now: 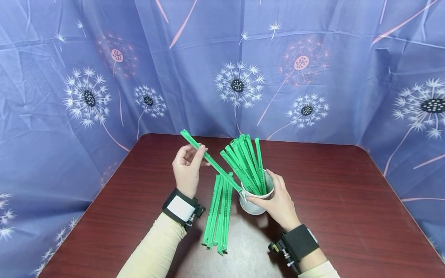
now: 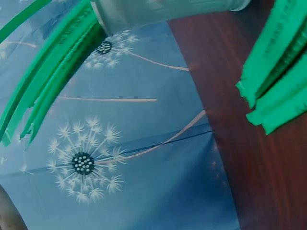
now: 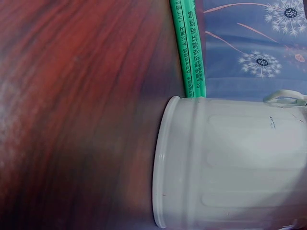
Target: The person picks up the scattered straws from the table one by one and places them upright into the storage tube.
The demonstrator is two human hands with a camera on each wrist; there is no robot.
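Note:
My left hand [image 1: 187,170] pinches a green paper-wrapped straw [image 1: 216,166] between thumb and fingers. That straw slants down to the right, its lower end by the rim of a small white bucket [image 1: 253,209]. My right hand [image 1: 282,200] grips the bucket at its right side, thumb across the near rim. A bunch of green wrapped straws [image 1: 247,166] stands in the bucket, leaning left. More wrapped straws [image 1: 218,212] lie in a loose row on the table, left of the bucket. The right wrist view shows the bucket's ribbed wall [image 3: 240,158] and printed straws [image 3: 189,52] beyond it.
Under everything is a dark red wood-grain table [image 1: 347,200] with rounded far corners. A blue curtain [image 1: 194,85] with dandelion prints hangs behind and along both sides of it. A black camera strap [image 1: 180,208] sits on each wrist.

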